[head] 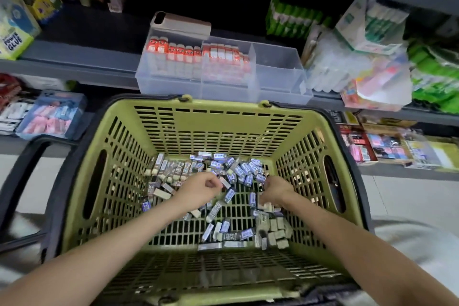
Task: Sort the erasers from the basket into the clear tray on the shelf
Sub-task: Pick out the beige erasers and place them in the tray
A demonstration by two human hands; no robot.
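A green slatted basket (218, 122) stands below the shelf, its floor strewn with several small sleeved erasers (236, 233), blue-labelled and brown-labelled. Both my hands are down inside it. My left hand (198, 190) has its fingers curled over the pile at the middle; whether it holds an eraser is hidden. My right hand (275, 191) curls its fingers around a few erasers on the right side of the pile. The clear tray (280, 89) sits on the shelf just behind the basket; its left and middle compartments hold rows of red-and-white erasers, and its right compartment is bare.
A beige phone case (182, 23) lies on the tray's back edge. Green packets (293, 17) and bagged stationery (360, 64) crowd the shelf to the right. A blue box of pink and blue items (53, 117) sits lower left. The basket's black handles (22, 181) hang outward.
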